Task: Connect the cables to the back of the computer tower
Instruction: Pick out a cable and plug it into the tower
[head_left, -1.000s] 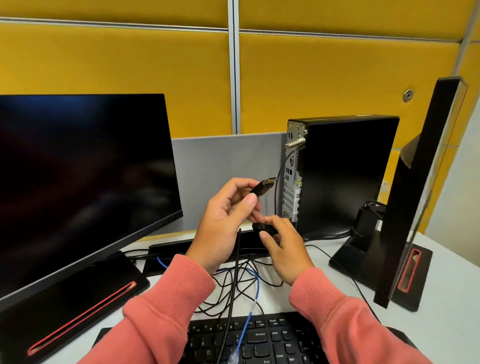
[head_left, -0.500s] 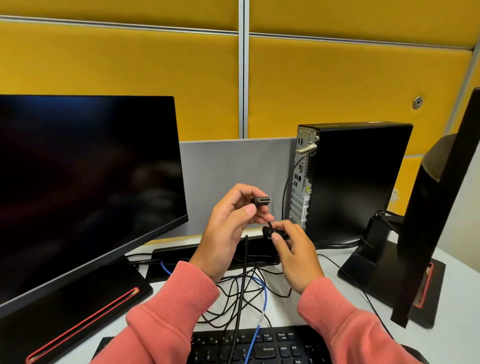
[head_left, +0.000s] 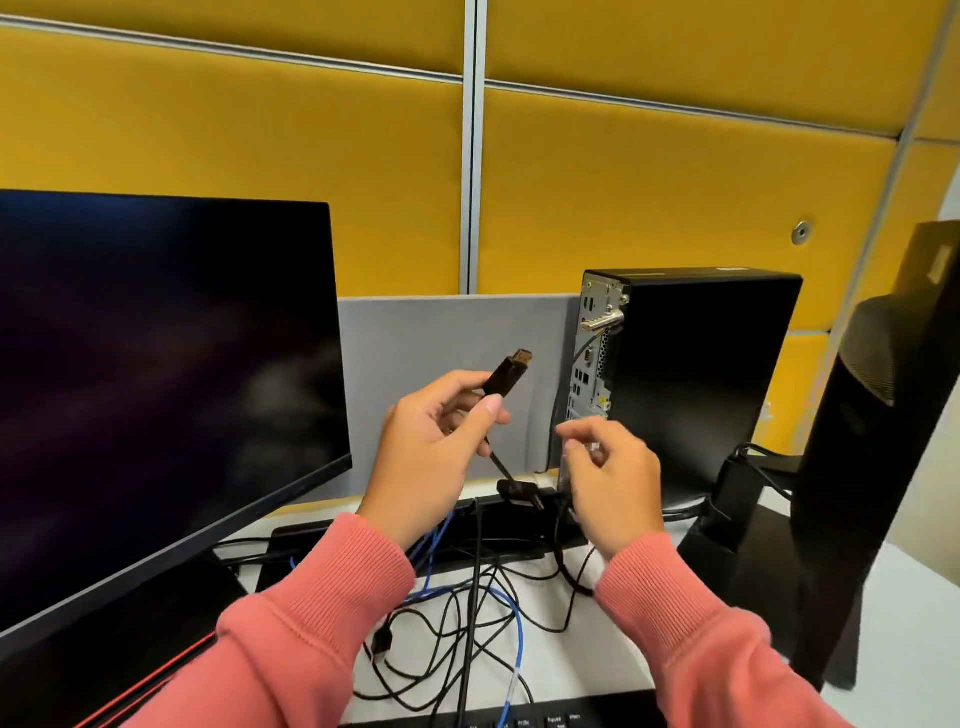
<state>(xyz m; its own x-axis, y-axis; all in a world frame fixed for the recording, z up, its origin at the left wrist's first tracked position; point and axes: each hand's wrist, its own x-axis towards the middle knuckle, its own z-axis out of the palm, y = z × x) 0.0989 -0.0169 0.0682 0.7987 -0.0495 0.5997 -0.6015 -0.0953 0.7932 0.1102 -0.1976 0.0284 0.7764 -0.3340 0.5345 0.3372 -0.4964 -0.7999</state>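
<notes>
Left hand grips one cable plug; right hand blurred.

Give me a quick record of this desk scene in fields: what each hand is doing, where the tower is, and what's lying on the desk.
left hand: pinches a black cable plug, metal tip up and right
right hand: blurred, fingers curled, grip unclear
computer tower: upright, port side facing left, plug not inserted
desk: tangled black cables, one blue cable, keyboard edge
monitor: left, dark
</notes>
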